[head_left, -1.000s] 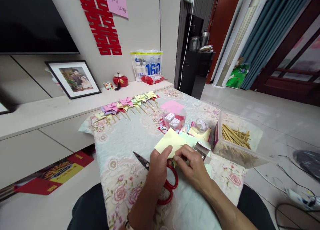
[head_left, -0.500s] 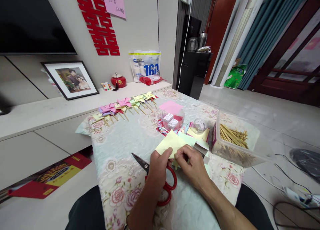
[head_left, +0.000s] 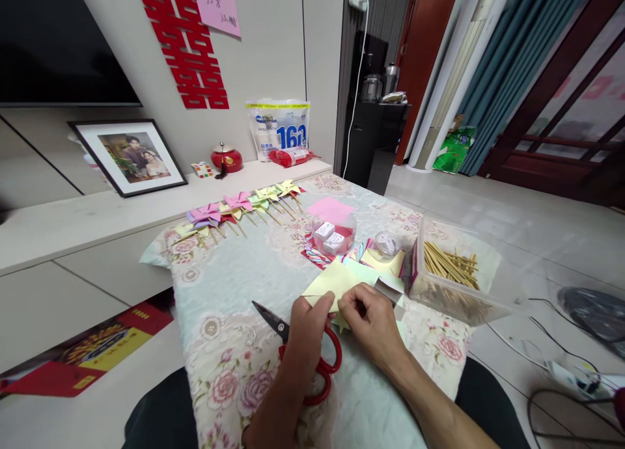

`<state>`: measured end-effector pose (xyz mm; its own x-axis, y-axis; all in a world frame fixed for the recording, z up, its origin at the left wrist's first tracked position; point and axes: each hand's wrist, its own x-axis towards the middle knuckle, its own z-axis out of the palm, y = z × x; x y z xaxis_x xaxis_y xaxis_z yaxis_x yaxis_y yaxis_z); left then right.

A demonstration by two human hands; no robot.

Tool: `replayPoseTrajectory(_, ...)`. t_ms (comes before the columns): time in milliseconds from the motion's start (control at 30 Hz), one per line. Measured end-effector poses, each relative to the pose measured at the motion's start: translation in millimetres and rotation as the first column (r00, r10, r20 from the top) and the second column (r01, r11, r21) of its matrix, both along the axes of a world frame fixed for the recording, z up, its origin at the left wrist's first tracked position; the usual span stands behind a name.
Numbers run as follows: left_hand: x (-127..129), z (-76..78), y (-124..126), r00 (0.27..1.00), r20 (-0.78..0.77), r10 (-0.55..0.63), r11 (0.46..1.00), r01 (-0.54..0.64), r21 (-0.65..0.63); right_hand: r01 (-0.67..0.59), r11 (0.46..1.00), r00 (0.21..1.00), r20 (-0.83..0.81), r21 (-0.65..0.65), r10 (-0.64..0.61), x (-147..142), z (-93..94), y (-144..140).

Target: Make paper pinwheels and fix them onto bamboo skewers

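A pale yellow sheet of paper [head_left: 332,280], with cut lines near its edge, is held between my two hands above the table. My left hand [head_left: 308,322] pinches its lower left part, thumb on top. My right hand [head_left: 368,312] is closed at the paper's lower right edge, its fingertips pinched together. Under my left forearm lies a pair of scissors [head_left: 279,326] with red handles, blades pointing away to the left. A small pale yellow star-shaped piece [head_left: 342,323] shows below the paper, partly hidden by my hands.
Finished paper pinwheels [head_left: 237,205] on sticks line the table's far left edge. A clear round container [head_left: 336,234] holds small white boxes. To the right, a plastic bin [head_left: 442,296] contains many thin sticks [head_left: 449,265]. Yellow paper squares [head_left: 381,261] lie under a clear tape-like disc [head_left: 387,242].
Both hands keep their grip on the paper, with only slight finger movement. The whole view has shifted a little, so everything sits slightly further left.
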<state>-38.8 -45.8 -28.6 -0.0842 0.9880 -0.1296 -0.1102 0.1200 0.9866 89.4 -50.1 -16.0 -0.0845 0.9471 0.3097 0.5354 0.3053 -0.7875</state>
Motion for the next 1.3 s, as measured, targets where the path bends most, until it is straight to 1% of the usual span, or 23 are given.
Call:
replayPoseTrajectory(200, 1.3, 10.9, -1.8, 1.0, -0.021, 0.003, 1.0, -0.004, -0.022, 0.013, 1.0, 1.0, -0.002, -0.002, -0.013, 0.3, -0.6, 0.7)
replayPoseTrajectory(400, 2.6, 11.7, -1.2, 1.0, -0.006, 0.022, 0.999, -0.022, -0.024, 0.021, 1.0, 1.0, -0.008, -0.006, -0.021, 0.8, -1.0, 2.3)
replayPoseTrajectory(600, 1.7, 15.2, -1.5, 0.996, -0.077, 0.036, 0.999, -0.038, -0.035, 0.016, 1.0, 1.0, -0.017, -0.001, -0.016, 1.8, -1.2, -0.1)
replayPoseTrajectory(800, 2.2, 19.1, -1.0, 0.997, -0.066, 0.047, 0.998, -0.05, -0.038, 0.02, 1.0, 1.0, -0.015, -0.008, -0.02, 2.1, -0.2, 1.0)
replayPoseTrajectory(1167, 0.7, 18.7, -1.4, 0.994, -0.099, 0.043, 0.995, -0.051, -0.081, 0.017, 1.0, 1.0, -0.006, -0.002, -0.017, 1.7, -0.7, -0.2)
replayPoseTrajectory(1300, -4.8, 12.9, 1.1, 0.997, -0.068, 0.028, 0.995, -0.035, -0.094, 0.027, 0.995, 1.0, -0.014, 0.092, -0.026, 8.0, 8.4, -1.6)
